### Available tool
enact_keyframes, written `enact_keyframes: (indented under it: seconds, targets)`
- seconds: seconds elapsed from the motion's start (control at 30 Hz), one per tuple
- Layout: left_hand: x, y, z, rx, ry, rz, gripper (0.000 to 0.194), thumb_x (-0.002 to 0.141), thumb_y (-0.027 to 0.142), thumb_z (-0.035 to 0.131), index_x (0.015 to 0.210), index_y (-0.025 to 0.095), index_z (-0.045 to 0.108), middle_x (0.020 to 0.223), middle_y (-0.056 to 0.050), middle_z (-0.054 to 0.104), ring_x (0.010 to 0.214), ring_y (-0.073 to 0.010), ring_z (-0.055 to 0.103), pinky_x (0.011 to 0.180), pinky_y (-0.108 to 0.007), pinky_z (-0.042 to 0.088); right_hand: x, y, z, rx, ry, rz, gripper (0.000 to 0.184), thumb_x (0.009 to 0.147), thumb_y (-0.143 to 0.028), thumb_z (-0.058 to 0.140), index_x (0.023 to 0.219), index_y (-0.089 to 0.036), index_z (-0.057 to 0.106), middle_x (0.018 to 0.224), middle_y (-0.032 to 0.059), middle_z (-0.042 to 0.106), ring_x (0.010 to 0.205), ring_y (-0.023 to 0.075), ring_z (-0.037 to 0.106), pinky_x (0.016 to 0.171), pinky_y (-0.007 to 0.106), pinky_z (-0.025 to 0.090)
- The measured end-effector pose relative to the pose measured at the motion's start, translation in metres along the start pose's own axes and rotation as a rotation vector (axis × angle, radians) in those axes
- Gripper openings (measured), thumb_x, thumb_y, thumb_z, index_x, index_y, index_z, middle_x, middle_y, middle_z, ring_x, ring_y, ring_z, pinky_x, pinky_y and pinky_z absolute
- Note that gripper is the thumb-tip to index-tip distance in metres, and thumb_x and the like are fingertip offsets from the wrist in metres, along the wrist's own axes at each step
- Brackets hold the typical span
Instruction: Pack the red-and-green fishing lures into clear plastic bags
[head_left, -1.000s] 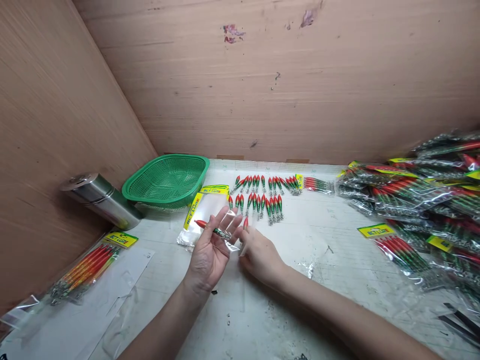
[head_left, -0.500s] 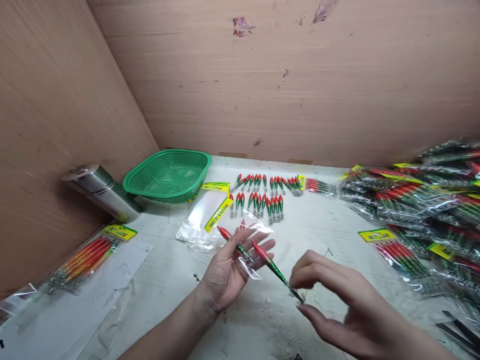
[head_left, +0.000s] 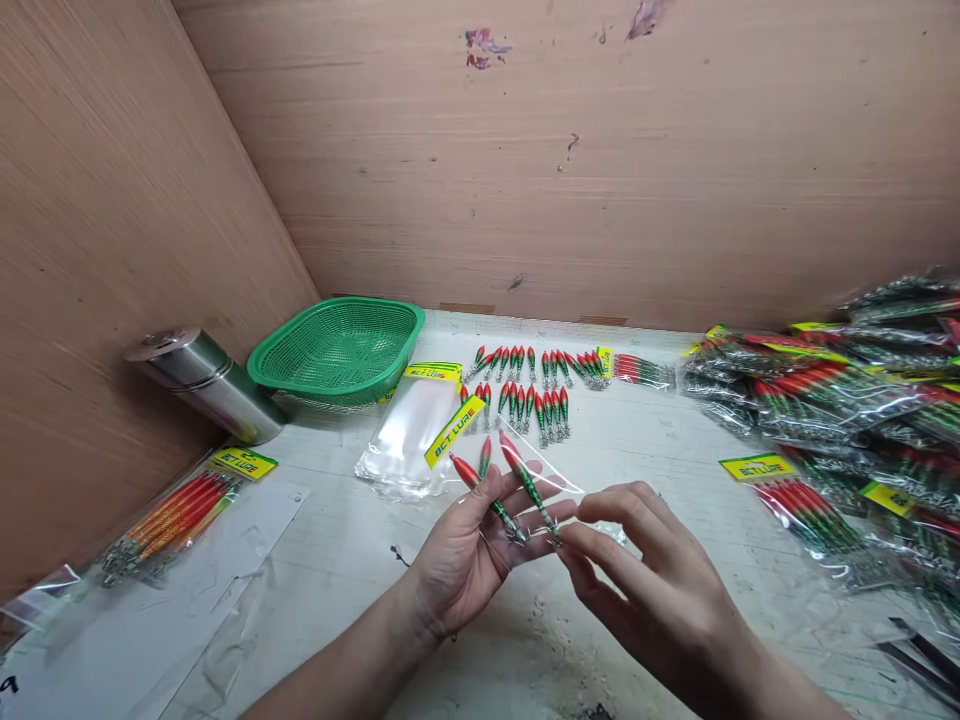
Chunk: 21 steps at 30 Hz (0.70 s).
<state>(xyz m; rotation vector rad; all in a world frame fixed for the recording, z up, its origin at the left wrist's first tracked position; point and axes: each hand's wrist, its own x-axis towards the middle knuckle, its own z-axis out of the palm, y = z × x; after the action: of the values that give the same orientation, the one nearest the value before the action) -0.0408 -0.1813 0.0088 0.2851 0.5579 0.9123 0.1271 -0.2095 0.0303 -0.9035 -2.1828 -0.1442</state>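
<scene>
My left hand (head_left: 461, 555) holds a clear plastic bag with a yellow header (head_left: 454, 432), its thumb pressing a red-and-green fishing lure (head_left: 487, 497) against the fingers. A second lure shows just behind that one, seemingly in or under the plastic. Between the thumb and fingertips of my right hand (head_left: 645, 580) is the hooked tail of another red-and-green lure (head_left: 527, 485), its red nose pointing up and away over the left fingers. Whether this lure is inside the bag or on top of it, I cannot tell. Rows of similar lures (head_left: 517, 403) lie beyond my hands.
Flat bags with yellow headers (head_left: 409, 430) lie beside a green basket (head_left: 341, 350). A metal flask (head_left: 206, 385) leans at left, near a pack of orange lures (head_left: 180, 515). Filled packs (head_left: 810, 400) are heaped at right. Black-handled tool (head_left: 922, 650) lies at the lower right edge.
My right hand has moved left and away from me, bringing its lure over my left fingers, beside the other lure. My left hand and the bag have shifted slightly right.
</scene>
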Motion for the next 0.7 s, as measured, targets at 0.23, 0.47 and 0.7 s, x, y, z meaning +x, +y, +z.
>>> enact_keyframes:
  seconds: [0.23, 0.47, 0.7]
  targets:
    - [-0.0007, -0.0012, -0.0002, -0.045, -0.044, -0.022, 0.033, 0.090, 0.035, 0.050, 0.104, 0.009, 0.064, 0.107, -0.014, 0.070, 0.101, -0.0281, 0.065, 0.091, -0.041, 0.049, -0.0009, 0.0040, -0.0037, -0.088, -0.014, -0.054, 0.020, 0.078, 0.000, 0.054, 0.091, -0.015, 0.060, 0.077, 0.0056, 0.058, 0.072, 0.0168, 0.050, 0.063, 0.031, 0.046]
    - [-0.0012, 0.0001, 0.0005, -0.102, -0.067, -0.051, 0.041, 0.092, 0.038, 0.043, 0.106, 0.006, 0.064, 0.111, -0.016, 0.068, 0.106, -0.0267, 0.063, 0.093, -0.038, 0.048, -0.0058, 0.0056, -0.0056, -0.187, -0.030, -0.145, 0.018, 0.084, -0.006, 0.048, 0.090, -0.012, 0.063, 0.090, 0.0119, 0.065, 0.085, 0.0217, 0.054, 0.074, 0.040, 0.047]
    - [-0.0021, -0.0027, -0.0004, -0.051, -0.014, -0.057, 0.040, 0.092, 0.037, 0.045, 0.110, 0.006, 0.061, 0.112, -0.019, 0.068, 0.101, -0.0253, 0.065, 0.090, -0.038, 0.050, 0.0005, -0.0005, -0.0064, -0.167, -0.023, -0.198, 0.026, 0.089, -0.005, 0.040, 0.092, -0.008, 0.066, 0.086, 0.0121, 0.068, 0.086, 0.0216, 0.055, 0.081, 0.040, 0.045]
